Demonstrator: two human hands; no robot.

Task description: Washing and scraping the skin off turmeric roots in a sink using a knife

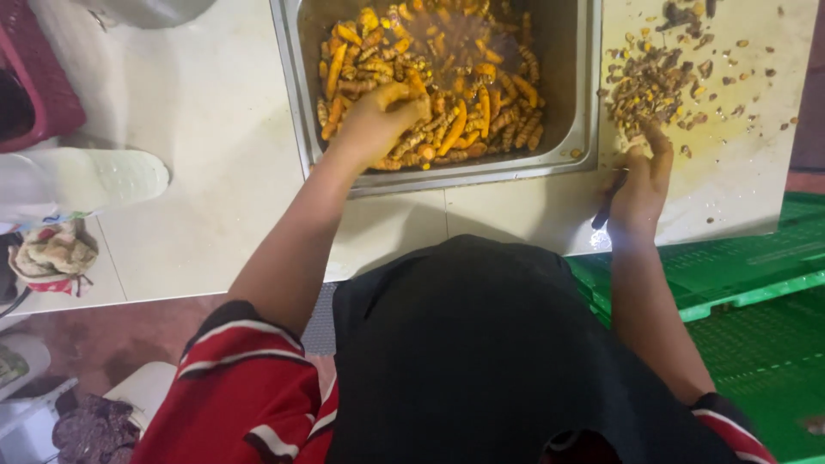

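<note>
Left hand [378, 116] curled around turmeric roots [447, 94] in the steel tray [584, 103] — right hand [640, 176] beside it, fist around a dark-handled knife [604, 210].

a pale tiled floor [215, 112] is seen under everything. a maroon plastic crate [34, 77] is cut off at the top left edge. a white slipper [86, 180] is laid just below it, with a crumpled cloth [51, 253] near its lower side. a green plastic pallet [756, 292] is placed at the right, running out of view. a grey rounded object [150, 10] is partly shown at the top edge; its kind cannot be told. dark rubbish [90, 430] is piled at the bottom left corner.
</note>
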